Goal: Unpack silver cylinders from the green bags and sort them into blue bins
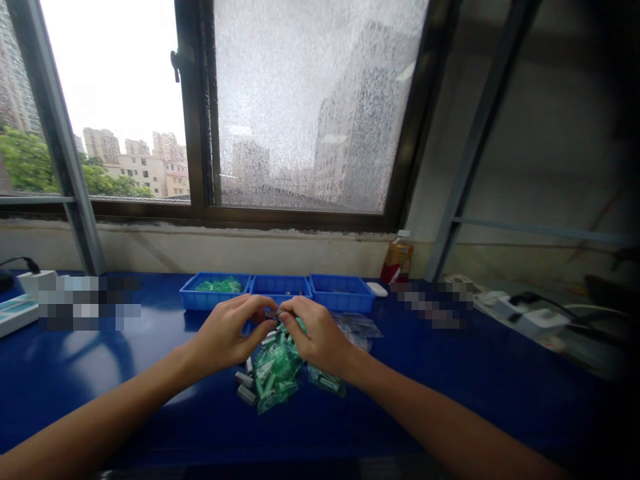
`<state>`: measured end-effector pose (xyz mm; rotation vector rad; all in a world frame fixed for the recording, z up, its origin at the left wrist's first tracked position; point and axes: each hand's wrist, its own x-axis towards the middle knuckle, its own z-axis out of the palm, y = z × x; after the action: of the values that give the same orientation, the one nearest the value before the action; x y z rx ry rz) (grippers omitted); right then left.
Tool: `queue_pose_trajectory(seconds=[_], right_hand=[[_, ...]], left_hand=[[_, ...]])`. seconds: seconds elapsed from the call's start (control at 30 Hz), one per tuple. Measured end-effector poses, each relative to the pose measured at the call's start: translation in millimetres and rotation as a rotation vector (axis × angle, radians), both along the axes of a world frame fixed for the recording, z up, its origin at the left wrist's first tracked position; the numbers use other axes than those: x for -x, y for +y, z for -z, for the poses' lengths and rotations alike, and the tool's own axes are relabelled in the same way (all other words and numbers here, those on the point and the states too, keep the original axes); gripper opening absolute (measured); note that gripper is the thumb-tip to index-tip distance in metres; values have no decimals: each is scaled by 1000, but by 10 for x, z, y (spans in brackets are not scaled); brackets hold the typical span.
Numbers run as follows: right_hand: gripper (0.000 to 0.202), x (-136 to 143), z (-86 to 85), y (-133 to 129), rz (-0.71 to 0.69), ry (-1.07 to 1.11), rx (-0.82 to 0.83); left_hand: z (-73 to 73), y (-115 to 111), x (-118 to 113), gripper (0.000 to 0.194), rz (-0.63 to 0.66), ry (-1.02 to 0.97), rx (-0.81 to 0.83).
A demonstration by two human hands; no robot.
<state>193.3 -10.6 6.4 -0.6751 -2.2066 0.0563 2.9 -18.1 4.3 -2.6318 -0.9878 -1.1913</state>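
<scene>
My left hand (227,331) and my right hand (316,333) meet at the fingertips over the middle of the blue table. Both are closed in a pinch at one small dark piece (274,315), mostly covered by the fingers, so its kind is unclear. Below them lies a pile of green plastic bags (277,370), some with small parts inside. Several loose silver metal pieces (245,387) lie at the left edge of this pile. Under my right wrist rests another small bag of metal parts (326,380).
Three blue bins stand in a row behind my hands: the left bin (187,299) holds green bags, the middle bin (280,288) small parts, beside the right bin (343,301). Clear bags (357,327), a drink bottle (397,259) and power strips (540,323) are to the right.
</scene>
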Motion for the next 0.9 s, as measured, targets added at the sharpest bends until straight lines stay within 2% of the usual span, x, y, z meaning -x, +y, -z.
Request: queue_pose_trajectory(seconds=[0.2,0.3,0.47,0.73,0.9], right_hand=[[14,3,14,-5,15,14,48],[21,7,25,-11,31,22,55],[8,14,20,-9,26,-3,14],[15,4,8,24,38,29,25],[15,3,22,17,64,22,49]], left_hand=[[-2,8,0,15,-22,0,-8],[-6,18,8,17,-24,21,16],[-26,17,5,21,-27,50,35],[10,23,3,20,5,13,33],[4,26,1,16,-37,12,35]])
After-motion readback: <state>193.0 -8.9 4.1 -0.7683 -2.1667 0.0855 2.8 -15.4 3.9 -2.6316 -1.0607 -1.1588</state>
